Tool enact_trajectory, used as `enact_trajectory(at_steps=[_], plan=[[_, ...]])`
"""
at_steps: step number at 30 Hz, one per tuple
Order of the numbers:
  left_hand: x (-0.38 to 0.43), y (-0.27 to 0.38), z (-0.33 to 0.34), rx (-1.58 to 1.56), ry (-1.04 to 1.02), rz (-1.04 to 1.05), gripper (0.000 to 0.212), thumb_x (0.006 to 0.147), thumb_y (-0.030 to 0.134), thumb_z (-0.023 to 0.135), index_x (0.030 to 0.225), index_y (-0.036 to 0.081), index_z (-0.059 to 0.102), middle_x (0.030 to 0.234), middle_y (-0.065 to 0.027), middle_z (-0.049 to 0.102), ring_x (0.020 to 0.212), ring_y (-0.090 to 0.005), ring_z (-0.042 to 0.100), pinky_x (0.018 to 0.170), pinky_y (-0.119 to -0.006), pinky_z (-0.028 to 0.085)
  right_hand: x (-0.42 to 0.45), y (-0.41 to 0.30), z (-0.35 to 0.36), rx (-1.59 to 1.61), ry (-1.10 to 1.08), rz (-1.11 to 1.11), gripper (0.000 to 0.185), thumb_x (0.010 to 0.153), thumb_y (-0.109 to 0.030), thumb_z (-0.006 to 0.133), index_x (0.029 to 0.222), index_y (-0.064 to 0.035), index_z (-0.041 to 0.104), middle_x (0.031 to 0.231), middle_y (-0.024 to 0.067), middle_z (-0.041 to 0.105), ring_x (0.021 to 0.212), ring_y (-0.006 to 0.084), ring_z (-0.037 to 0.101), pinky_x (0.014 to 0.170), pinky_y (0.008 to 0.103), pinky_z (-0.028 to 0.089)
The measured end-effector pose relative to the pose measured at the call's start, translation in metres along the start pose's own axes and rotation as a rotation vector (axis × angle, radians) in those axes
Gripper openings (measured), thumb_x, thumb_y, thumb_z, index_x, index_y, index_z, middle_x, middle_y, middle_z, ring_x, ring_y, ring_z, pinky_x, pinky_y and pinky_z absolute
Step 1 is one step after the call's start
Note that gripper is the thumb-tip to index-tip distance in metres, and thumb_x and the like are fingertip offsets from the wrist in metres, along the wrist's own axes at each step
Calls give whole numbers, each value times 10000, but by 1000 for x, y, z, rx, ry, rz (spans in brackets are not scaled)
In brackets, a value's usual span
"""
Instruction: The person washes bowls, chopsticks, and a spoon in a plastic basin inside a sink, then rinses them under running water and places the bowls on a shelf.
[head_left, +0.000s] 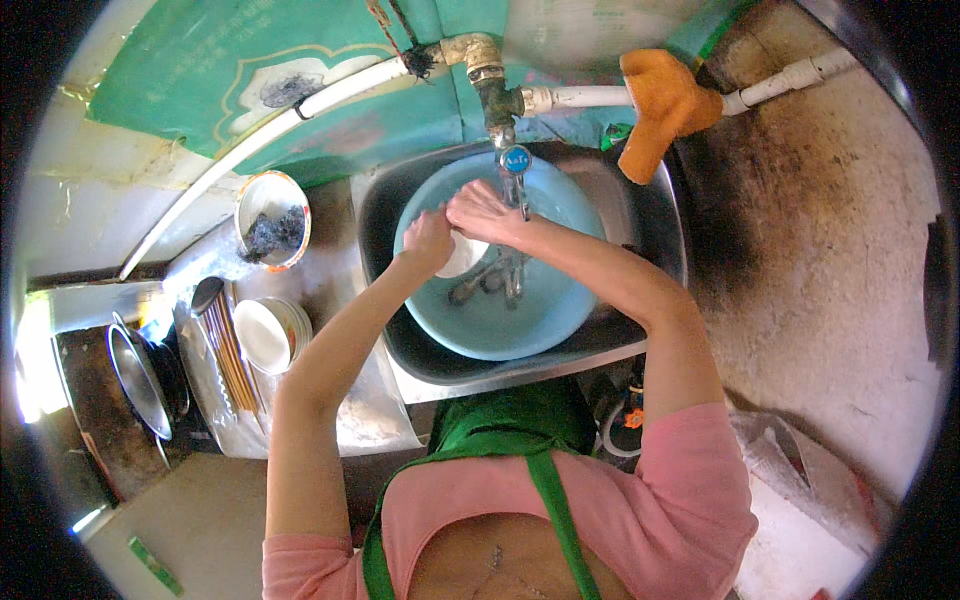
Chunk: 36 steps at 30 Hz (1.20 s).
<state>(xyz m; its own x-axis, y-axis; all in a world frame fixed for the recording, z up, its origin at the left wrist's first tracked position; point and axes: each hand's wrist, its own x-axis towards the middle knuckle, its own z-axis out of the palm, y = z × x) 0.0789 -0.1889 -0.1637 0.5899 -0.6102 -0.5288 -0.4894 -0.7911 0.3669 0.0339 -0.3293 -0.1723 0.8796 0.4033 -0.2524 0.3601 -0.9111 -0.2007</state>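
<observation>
A light blue plastic basin (525, 334) stands in the metal sink (634, 225) below the tap (514, 161). Over the basin's left part, my left hand (430, 241) grips a white bowl (463, 256) by its rim. My right hand (481, 211) lies against the bowl's upper edge with bent fingers; whether it holds anything is hidden. Water runs from the tap beside my right wrist. Spoon-like utensils (469, 289) lie in the water under the bowl.
Left of the sink, the metal counter (367, 412) bears stacked white bowls (264, 335), chopsticks (234, 352) and a round container (274, 217) with dark scouring wool. A pan (139, 382) stands farther left. An orange cloth (664, 109) hangs on the white pipe (585, 97) behind the sink.
</observation>
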Motion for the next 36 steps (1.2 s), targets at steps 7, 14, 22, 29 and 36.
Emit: enact_trajectory(at_steps=[7,14,22,29,36], plan=[[13,-12,56,-178,149,-225,630,797,150,492,1356,-8,247,1138,-311,499,971,-445,572,828,-481,485,-77,-4,95,328,156,116,790,713,-6,582,1423,-102,248,1453,165,256,1307,343,325,1043,422,333],[44,-23,103,-1278,31,-567,765,754,445,664,1296,-13,379,1220,-204,492,1023,-399,556,708,-521,562,-31,-42,119,269,507,330,603,652,-90,661,1235,-86,508,1329,125,438,1295,330,311,1118,473,134],[26,-38,91,-1467,-370,-331,576,820,416,629,1246,67,460,1114,-165,569,944,-317,613,662,-459,570,-77,-39,104,403,553,-28,345,644,-13,624,984,-71,617,1006,140,620,968,336,570,844,507,414],[9,-21,105,-1486,79,-381,660,799,436,640,1281,49,410,1093,-185,553,932,-291,623,519,-346,561,-52,-74,95,851,610,318,209,705,-58,607,914,-44,601,823,164,630,748,365,613,654,472,468],[25,-46,108,-1682,-175,-284,693,833,500,549,1303,13,402,1267,-160,451,1067,-384,528,598,-454,598,-46,-57,79,1175,153,490,370,668,-34,625,1036,-39,586,1168,147,569,1074,341,541,887,452,452]])
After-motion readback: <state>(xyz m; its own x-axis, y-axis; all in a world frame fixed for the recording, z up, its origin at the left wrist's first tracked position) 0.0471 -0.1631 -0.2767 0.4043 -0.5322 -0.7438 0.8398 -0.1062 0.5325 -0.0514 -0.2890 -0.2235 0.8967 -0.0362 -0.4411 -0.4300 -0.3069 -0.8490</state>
